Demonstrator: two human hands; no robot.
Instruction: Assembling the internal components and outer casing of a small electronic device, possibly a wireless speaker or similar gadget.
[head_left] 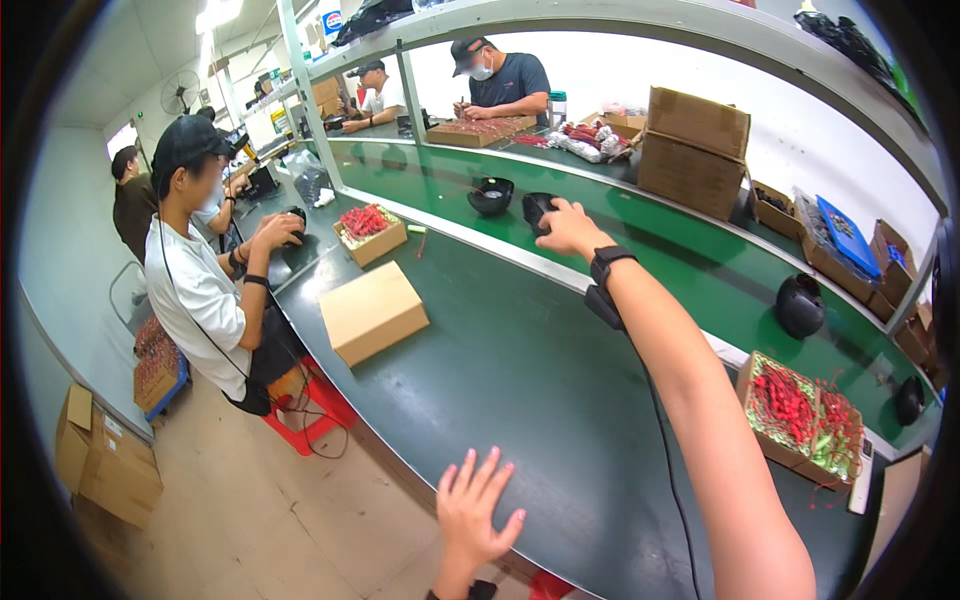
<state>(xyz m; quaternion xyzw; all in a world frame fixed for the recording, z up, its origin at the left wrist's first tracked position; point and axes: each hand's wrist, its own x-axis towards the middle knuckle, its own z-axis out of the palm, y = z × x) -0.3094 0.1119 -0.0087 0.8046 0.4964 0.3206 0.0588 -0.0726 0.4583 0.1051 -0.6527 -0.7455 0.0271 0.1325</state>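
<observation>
Bare right forearm (695, 400) foremost, the right hand (574, 229) touches a rounded black plastic shell (534, 210), upper centre (grip closure unclear), likely light, stiff, best edge-held; left hand (474, 518) spread.

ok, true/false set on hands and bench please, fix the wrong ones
1. The right hand is at a black shell on the green belt. True.
2. The left hand holds a screwdriver. False: the left hand holds nothing.
3. A plain cardboard box lies on the table. True.
4. The right wrist is bare. False: it wears a black strap.
5. A co-worker in white is at the left. True.
</observation>
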